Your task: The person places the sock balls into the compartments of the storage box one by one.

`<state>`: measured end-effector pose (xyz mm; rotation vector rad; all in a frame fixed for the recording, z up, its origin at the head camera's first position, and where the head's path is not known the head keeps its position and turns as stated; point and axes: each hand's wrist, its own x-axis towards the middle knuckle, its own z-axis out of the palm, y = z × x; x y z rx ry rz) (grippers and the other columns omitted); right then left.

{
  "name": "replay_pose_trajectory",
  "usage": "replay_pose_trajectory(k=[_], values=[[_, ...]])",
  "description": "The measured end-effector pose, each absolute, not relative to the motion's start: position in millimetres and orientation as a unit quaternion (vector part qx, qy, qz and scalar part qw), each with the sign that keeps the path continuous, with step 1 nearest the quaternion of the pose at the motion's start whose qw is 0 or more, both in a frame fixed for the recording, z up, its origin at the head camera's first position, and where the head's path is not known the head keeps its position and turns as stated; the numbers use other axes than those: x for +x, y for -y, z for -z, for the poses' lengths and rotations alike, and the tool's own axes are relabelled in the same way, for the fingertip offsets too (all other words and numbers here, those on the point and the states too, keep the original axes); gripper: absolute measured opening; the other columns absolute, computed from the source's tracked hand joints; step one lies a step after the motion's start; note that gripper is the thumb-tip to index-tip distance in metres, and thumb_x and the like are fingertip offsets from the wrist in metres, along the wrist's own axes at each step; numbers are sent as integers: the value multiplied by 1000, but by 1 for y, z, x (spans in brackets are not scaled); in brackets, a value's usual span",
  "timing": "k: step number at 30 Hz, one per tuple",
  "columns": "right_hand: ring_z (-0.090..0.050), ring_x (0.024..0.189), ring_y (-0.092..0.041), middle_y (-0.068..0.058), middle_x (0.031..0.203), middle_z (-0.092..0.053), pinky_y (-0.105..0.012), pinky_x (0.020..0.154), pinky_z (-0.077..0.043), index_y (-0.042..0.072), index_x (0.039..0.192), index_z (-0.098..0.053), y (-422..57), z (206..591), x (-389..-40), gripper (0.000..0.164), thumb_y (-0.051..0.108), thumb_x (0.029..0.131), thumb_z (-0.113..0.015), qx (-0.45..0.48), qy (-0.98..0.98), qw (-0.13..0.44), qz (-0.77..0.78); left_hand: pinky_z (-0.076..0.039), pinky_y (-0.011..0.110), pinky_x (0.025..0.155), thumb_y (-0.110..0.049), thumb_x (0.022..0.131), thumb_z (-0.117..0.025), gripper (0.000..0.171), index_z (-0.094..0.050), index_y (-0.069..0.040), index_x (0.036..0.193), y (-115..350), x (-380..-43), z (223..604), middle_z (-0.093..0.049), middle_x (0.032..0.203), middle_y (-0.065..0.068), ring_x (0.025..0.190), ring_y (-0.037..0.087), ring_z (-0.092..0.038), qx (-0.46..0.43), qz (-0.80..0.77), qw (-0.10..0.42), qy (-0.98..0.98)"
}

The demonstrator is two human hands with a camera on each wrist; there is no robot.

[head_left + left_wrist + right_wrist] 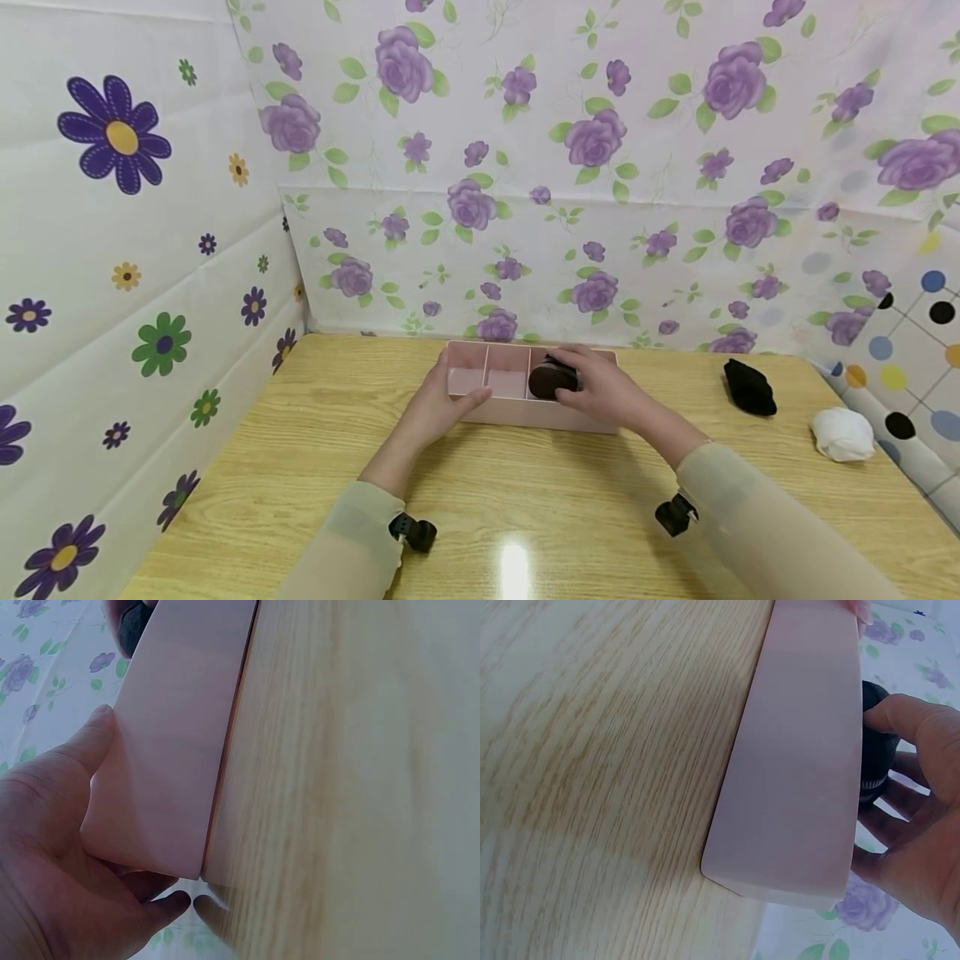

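sleeves (772, 521) partly out of frame, dark bundle (550, 380) partly behind right hand (606, 388)

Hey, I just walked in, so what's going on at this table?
Someone's left hand holds the left end of a pink divided box on the wooden table. The right hand grips a dark bundle at the third compartment from the left; the bundle pokes up above the rim, and whether it touches the bottom is hidden. Over on the right side of the table lie a black bundle and a white bundle, neither being touched.
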<state>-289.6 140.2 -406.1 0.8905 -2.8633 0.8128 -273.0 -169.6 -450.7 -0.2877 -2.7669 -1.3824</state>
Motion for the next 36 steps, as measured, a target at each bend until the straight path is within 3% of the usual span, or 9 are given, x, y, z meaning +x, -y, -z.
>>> replay_pose_trajectory(k=[9, 16, 20, 27, 36], values=[[-62, 135, -44, -26, 163, -49, -57, 101, -56, 0, 166, -47, -141, 407, -293, 68, 10, 105, -75, 295, 919, 9, -263, -29, 66, 128, -47, 104, -78, 113, -4, -4, 177, 169, -274, 449, -22, 179, 28, 161, 49, -31, -98, 443, 20, 891], [-57, 142, -45, -23, 167, -48, -62, 109, -53, 4, 169, -44, -144, 404, -293, 71, 11, 106, -76, 308, 910, 20, -277, -30, 66, 128, -46, 104, -79, 113, -5, -4, 177, 169, -274, 449, -23, 178, 28, 160, 49, -32, -102, 449, 25, 887], [-52, 147, -46, -24, 167, -48, -64, 113, -50, 1, 168, -44, -145, 402, -291, 70, 12, 106, -77, 300, 912, 25, -279, -29, 66, 128, -46, 103, -79, 113, -5, -4, 177, 169, -274, 450, -23, 178, 27, 160, 49, -32, -101, 451, 26, 886], [-54, 146, -47, -23, 169, -45, -65, 114, -49, 3, 168, -43, -152, 398, -285, 72, 19, 107, -76, 269, 923, 21, -275, -30, 66, 128, -44, 103, -80, 112, -6, -4, 177, 170, -273, 450, -26, 177, 28, 159, 49, -34, -107, 455, 31, 884], [-51, 148, -48, -25, 170, -42, -66, 114, -49, 1, 169, -40, -177, 397, -274, 71, 12, 108, -73, 274, 917, 37, -288, -30, 66, 128, -45, 104, -79, 112, -6, -3, 177, 170, -274, 451, -25, 177, 29, 159, 49, -34, -104, 451, 26, 886]])
